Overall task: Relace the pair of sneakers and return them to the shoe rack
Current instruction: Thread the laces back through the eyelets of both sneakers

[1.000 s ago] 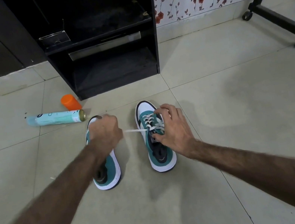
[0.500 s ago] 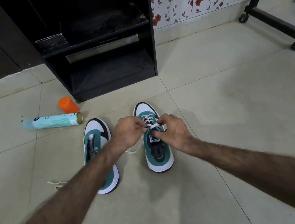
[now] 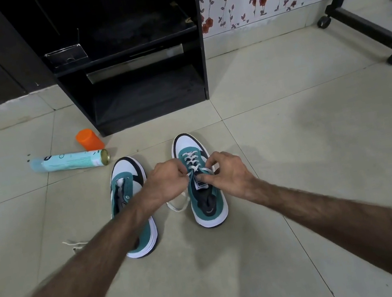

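While both sneakers sit on the floor tiles [image 3: 288, 111] before the shoe rack [image 3: 149, 99], the left hand [image 3: 167, 183] and right hand [image 3: 228, 174] each pinch the white lace [image 3: 194, 165] over the right sneaker [image 3: 206, 206]. Lace likely limp, light; best held near its tip. Left sneaker [image 3: 135, 208] unlaced, loose lace [image 3: 74, 245] beside it.

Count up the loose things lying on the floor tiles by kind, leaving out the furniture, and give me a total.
Sneakers: 2, the left sneaker and the right sneaker
Spray cans: 1, the pale blue spray can on its side
Caps: 1, the orange cap
Loose shoelaces: 1, the white lace by the left sneaker
Total: 5
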